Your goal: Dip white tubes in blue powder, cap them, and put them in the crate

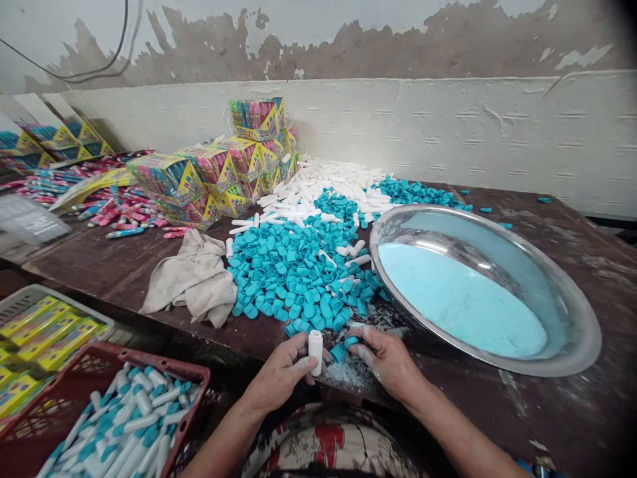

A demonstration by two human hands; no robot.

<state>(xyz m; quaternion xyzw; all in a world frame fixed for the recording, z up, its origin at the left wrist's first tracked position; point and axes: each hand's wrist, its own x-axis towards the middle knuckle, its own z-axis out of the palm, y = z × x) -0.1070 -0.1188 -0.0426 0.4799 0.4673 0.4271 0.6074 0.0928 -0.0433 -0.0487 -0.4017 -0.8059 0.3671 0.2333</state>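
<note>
Upright in my left hand (283,366) is a small white plastic bottle (315,352), its narrow neck at the top and no cap on it. Just to the right, my right hand (383,355) pinches a blue cap (351,342) between thumb and fingers. Another blue cap (338,352) lies between the two hands, close to the held one. Pale powder (348,376) is spilled on the table under the hands. Beyond them spreads a large heap of blue caps (293,265), with a pile of white bottles (328,179) behind it.
A wide metal bowl (577,332) of light blue powder (458,299) stands tilted at right. A crumpled cloth (192,279) lies left of the caps. Display boxes (213,166) are stacked at the back. At lower left, a red crate (196,375) holds capped bottles (134,418).
</note>
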